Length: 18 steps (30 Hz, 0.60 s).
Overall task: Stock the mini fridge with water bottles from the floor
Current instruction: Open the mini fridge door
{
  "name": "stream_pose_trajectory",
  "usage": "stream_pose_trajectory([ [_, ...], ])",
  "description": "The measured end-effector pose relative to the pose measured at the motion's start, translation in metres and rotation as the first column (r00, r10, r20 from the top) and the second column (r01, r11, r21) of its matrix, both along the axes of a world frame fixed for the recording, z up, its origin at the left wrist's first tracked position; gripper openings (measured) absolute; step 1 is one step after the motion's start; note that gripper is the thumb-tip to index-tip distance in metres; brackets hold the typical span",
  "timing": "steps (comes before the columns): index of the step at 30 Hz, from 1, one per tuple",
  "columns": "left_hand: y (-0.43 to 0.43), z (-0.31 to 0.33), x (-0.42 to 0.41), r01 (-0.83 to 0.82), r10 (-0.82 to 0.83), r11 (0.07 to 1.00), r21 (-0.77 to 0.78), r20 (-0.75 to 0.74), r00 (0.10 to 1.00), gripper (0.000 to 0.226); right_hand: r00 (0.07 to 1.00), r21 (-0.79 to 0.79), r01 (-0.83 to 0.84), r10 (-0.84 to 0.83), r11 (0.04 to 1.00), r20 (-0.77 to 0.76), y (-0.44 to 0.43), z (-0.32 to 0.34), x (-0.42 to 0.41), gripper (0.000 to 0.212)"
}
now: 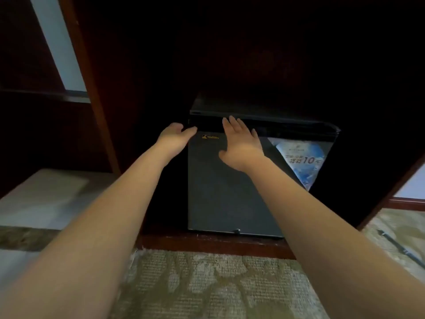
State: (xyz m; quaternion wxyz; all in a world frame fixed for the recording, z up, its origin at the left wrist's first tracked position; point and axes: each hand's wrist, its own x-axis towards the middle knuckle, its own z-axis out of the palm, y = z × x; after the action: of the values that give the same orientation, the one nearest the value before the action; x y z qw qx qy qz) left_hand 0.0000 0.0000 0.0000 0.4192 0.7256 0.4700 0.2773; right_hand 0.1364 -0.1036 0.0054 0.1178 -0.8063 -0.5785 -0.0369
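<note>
Fridge (230, 192) door shut, rigid; likely resists at the seal, best pulled at its top left edge. Left hand (176, 137) and right hand (241, 143) both wide at the door top, holding nothing.

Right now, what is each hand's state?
Left hand: open, holding nothing, at the mini fridge's top corner.
Right hand: open, flat against its front.

Fridge (253, 116) interior hidden behind door (230, 192). Small print on blue sheet (301, 162) too blurred to read. Cabinet recess (253, 54) above lost in darkness. Dark rod (400, 248) on carpet (218, 284) cut off at right edge.
</note>
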Motion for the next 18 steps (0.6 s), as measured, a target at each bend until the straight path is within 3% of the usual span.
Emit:
stream_pose_trajectory([
  [4, 0.024, -0.008, 0.018, 0.034, -0.017, 0.994, -0.106, 0.158, 0.987, 0.074, 0.994, -0.009, 0.048, -0.047, 0.999, 0.097, 0.017, -0.013, 0.011, 0.087],
  [10, 0.041, -0.022, 0.044, 0.017, 0.041, 0.986, -0.168, 0.337, 0.941, 0.073, 0.969, 0.053, -0.04, 0.026, 0.998, 0.246, 0.023, -0.024, 0.024, 0.088],
  [18, 0.034, -0.017, 0.051, -0.087, 0.161, 0.974, -0.209, 0.369, 0.916, 0.064, 0.986, 0.018, -0.049, 0.045, 0.999, 0.161, 0.02, -0.013, 0.02, 0.086],
])
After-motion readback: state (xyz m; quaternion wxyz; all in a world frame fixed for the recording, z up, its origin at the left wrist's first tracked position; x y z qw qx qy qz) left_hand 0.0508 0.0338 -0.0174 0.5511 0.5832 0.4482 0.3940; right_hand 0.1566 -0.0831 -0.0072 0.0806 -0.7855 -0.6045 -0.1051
